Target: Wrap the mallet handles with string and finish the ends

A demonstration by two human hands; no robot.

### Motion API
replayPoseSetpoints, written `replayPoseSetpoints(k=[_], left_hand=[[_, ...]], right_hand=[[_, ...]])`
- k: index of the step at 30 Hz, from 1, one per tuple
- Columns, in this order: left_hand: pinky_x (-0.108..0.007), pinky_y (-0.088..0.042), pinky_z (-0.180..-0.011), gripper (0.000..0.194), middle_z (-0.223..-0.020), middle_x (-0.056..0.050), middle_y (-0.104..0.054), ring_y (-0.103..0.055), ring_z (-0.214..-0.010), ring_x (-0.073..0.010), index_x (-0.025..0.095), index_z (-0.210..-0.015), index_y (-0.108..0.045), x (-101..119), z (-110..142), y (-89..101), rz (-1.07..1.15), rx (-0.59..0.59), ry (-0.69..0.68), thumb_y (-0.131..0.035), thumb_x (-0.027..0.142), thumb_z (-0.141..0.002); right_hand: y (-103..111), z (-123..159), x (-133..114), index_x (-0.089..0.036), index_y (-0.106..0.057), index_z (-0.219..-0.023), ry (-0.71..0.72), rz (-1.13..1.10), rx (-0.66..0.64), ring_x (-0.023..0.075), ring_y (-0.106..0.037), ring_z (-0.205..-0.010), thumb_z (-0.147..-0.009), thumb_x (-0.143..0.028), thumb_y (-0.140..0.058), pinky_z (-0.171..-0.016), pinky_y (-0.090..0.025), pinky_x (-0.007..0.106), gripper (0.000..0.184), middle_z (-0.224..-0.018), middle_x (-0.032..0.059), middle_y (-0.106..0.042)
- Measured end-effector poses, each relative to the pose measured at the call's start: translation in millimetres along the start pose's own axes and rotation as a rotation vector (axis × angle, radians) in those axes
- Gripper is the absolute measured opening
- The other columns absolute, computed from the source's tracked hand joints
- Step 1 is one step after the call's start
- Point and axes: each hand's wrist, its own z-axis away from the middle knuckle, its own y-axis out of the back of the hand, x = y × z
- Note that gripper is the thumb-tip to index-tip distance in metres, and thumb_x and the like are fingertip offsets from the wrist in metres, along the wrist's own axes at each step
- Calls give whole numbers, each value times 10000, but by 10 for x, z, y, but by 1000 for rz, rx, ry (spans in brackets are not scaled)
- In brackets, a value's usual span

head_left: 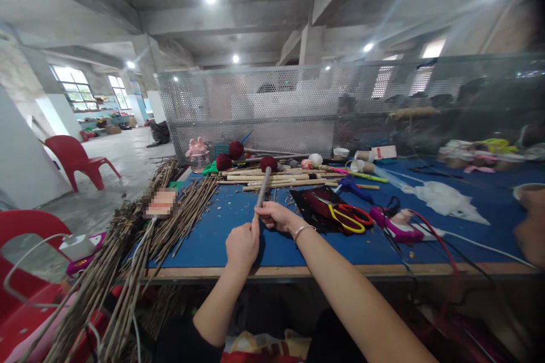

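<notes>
In front of me a grey stick (263, 187) is held tilted up, with a dark red ball (268, 164) at its far end. My right hand (276, 216), with a bangle at the wrist, pinches the stick's near end between thumb and fingers. My left hand (242, 244) is closed, its raised fingertips meeting the stick's lower end beside the right thumb. Beyond the stick lie pale wooden rods (242, 179) and two more dark red balls (230, 155). To the right, scissors (349, 220) with yellow and red handles rest on a black sheet (309, 204).
Bundled twigs (187, 212) overhang the blue table (204, 241) at left, near a red chair (25, 238). A purple power strip (400, 229) with cables, a clear plastic bag (451, 201) and paper cups (363, 165) are at right. A perforated metal screen (213, 102) stands behind.
</notes>
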Motion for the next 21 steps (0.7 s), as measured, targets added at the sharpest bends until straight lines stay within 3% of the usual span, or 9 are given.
replayPoseSetpoints(k=[4,8,11,16,21], left_hand=[[-257,-276,-541,564,-712,-83,-686,-639,-697,-211,196,-690,-613,12,3,6,57,-5,3,-240,560,-906],[-250,-287,-548,413,-725,-68,-684,-643,-706,-201,194,-761,-614,9,14,-15,26,35,1,-355,487,-897],[-259,-309,-564,493,-762,-104,-697,-652,-716,-212,183,-735,-636,5,3,-9,-30,9,-14,-268,447,-930],[-261,-326,-562,631,-751,-114,-699,-654,-721,-218,185,-678,-646,16,-7,20,0,-49,-9,-171,518,-926],[-251,-351,-577,435,-758,-87,-694,-650,-736,-220,189,-774,-645,28,22,15,26,-13,5,-376,517,-873]], right_hand=[[6,-7,5,-204,-364,-692,15,23,29,24,-172,-361,-628,-416,-727,-390,-82,205,425,-428,-131,-278],[-10,-3,6,-201,-375,-683,8,48,35,25,-171,-362,-626,-419,-728,-389,-83,207,419,-426,-130,-268],[-16,3,6,-199,-374,-677,6,57,47,25,-181,-370,-633,-418,-727,-392,-88,204,419,-435,-125,-283],[14,-14,27,-197,-369,-672,14,51,51,25,-190,-379,-624,-441,-728,-399,-99,203,436,-447,-122,-295],[17,-35,47,-197,-378,-675,27,50,56,26,-174,-377,-607,-457,-735,-397,-89,212,447,-441,-125,-281]])
